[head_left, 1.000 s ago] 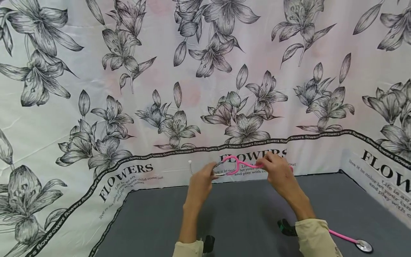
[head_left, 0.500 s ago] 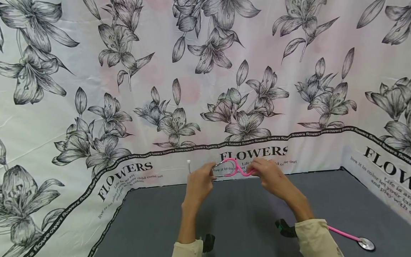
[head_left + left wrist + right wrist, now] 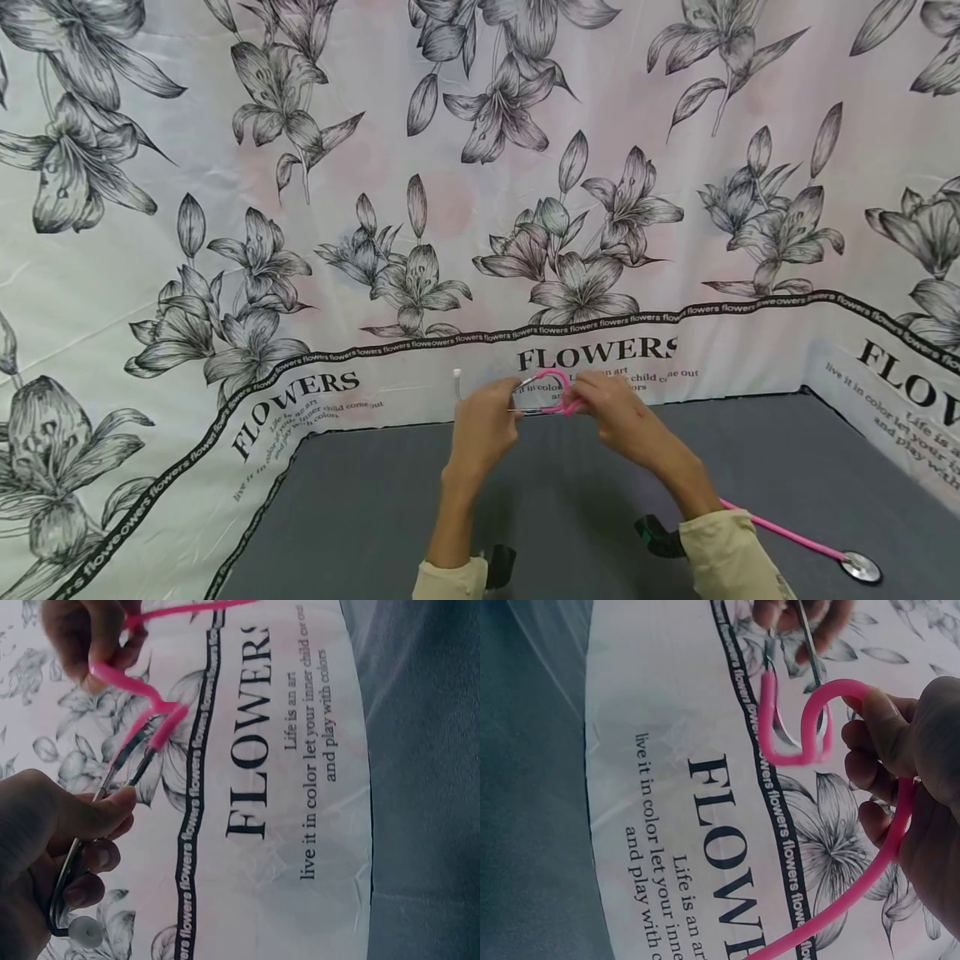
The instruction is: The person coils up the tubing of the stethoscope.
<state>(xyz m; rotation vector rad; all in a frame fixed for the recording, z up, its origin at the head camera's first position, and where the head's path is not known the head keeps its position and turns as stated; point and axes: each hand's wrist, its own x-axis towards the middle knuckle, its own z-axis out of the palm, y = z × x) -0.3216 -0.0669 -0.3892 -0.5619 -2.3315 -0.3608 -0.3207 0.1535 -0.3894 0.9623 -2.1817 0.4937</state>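
A pink stethoscope (image 3: 795,537) is held up between both hands, its tubing running down to the right past the right forearm. Its round metal chest piece (image 3: 860,567) lies on the grey table. My left hand (image 3: 483,429) grips the metal ear tubes (image 3: 73,859), a white eartip (image 3: 85,931) sticking out beyond the fingers. My right hand (image 3: 618,414) pinches the pink tubing (image 3: 847,686) close to the Y-shaped fork, bending it back in a loop toward the ear tubes. In the right wrist view the tubing passes along under the right palm.
The grey tabletop (image 3: 375,500) spreads below both hands. Behind it hangs a white curtain (image 3: 450,208) printed with black lilies and lettering. Dark straps (image 3: 660,536) sit at both wrists.
My right hand has moved left toward the left hand, folding the pink tubing into a tighter loop by the fork. The left hand keeps its grip on the ear tubes.
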